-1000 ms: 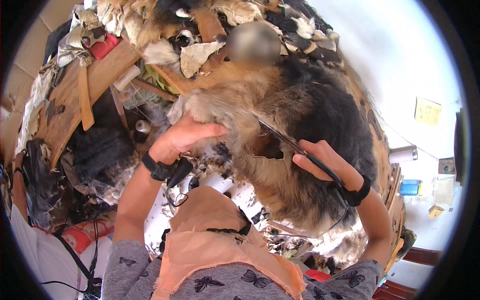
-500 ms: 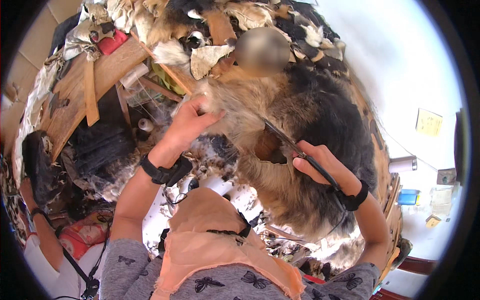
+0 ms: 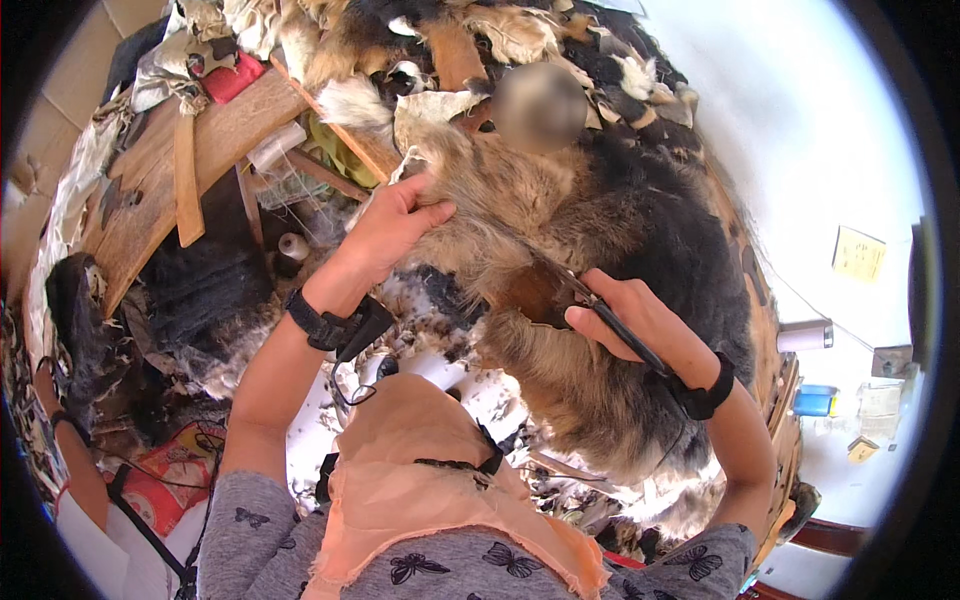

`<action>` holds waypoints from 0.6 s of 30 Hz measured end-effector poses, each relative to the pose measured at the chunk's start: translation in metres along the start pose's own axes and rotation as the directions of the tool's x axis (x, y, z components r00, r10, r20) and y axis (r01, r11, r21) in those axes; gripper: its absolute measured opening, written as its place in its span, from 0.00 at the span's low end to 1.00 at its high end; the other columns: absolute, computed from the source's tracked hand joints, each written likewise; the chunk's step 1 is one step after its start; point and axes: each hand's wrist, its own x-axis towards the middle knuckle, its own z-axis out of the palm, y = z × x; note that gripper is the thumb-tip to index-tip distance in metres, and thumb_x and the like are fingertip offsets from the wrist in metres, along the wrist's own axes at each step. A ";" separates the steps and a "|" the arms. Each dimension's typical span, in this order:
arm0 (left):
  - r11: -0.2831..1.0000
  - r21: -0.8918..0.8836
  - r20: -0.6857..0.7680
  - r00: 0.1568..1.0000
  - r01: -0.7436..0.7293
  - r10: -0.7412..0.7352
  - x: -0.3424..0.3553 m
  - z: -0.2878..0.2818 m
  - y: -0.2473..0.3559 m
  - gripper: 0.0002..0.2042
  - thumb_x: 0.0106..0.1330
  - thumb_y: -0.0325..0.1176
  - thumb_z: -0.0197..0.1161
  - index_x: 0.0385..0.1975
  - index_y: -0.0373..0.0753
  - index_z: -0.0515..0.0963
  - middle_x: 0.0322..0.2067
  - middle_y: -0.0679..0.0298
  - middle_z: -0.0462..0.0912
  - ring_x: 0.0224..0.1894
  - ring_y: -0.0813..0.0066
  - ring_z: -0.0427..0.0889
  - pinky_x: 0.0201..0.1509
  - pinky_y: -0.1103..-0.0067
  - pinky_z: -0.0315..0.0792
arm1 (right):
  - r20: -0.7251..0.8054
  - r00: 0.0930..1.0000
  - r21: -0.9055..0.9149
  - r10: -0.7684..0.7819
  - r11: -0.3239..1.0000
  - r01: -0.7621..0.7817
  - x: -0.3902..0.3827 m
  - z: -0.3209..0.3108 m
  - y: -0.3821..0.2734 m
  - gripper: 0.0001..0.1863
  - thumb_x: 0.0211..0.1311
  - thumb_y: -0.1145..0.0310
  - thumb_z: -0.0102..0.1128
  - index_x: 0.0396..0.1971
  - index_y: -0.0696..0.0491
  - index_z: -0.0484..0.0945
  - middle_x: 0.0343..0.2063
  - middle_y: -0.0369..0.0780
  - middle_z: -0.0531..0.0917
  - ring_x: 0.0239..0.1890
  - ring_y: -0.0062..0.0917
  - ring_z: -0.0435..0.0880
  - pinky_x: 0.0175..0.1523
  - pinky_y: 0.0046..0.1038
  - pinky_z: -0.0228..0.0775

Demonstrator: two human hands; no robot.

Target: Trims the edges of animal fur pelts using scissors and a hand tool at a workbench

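Observation:
A large fur pelt (image 3: pixel 610 230), tan on the left and black on the right, spreads in front of me. With thumb and fingers, my left hand (image 3: pixel 395 225) pinches the pelt's left edge, where long tan hair hangs down. My right hand (image 3: pixel 630 315) is closed around a long, dark, shears-like tool (image 3: pixel 625 330). Its handle runs back toward my wrist, and its front end goes into the fur, so the tip is hidden. Beside the tool, an open gap shows brown skin (image 3: pixel 530 290) between two furry parts.
Mixed fur and hide scraps (image 3: pixel 480 35) heap up at the far side. Wooden boards (image 3: pixel 210 150) and a thread spool (image 3: pixel 293 246) lie to the left. Another person's arm (image 3: pixel 80 465) shows at the lower left. A white wall (image 3: pixel 800 130) stands on the right.
My right hand and the tool have shifted slightly left and up, and the tool's front end is now deeper in the fur. My left hand still pinches the edge, slightly further right.

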 end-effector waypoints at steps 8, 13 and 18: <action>0.996 -0.050 -0.031 0.997 0.076 -0.077 0.006 -0.012 0.017 0.12 0.54 0.42 0.61 0.21 0.40 0.73 0.18 0.76 0.64 0.21 0.87 0.60 0.25 0.86 0.55 | 0.001 1.000 -0.206 -0.031 0.978 0.031 0.009 0.001 -0.006 0.20 0.52 0.55 0.56 0.23 0.59 0.67 0.11 0.49 0.71 0.20 0.45 0.74 0.25 0.37 0.64; 0.997 0.032 0.056 0.995 0.075 -0.077 0.015 -0.028 0.013 0.11 0.53 0.41 0.61 0.21 0.40 0.74 0.18 0.76 0.66 0.23 0.89 0.61 0.27 0.87 0.56 | 0.009 0.997 -0.233 -0.079 0.969 0.079 0.019 0.001 -0.017 0.21 0.51 0.54 0.56 0.25 0.60 0.67 0.12 0.49 0.71 0.20 0.45 0.73 0.25 0.37 0.64; 0.989 0.115 0.056 0.993 0.097 -0.104 0.016 -0.041 0.000 0.09 0.53 0.38 0.62 0.24 0.38 0.77 0.20 0.75 0.71 0.26 0.88 0.65 0.33 0.87 0.59 | 0.095 0.995 -0.331 0.024 0.944 0.009 0.023 0.004 -0.025 0.23 0.52 0.50 0.54 0.26 0.59 0.67 0.14 0.49 0.72 0.21 0.44 0.74 0.26 0.37 0.65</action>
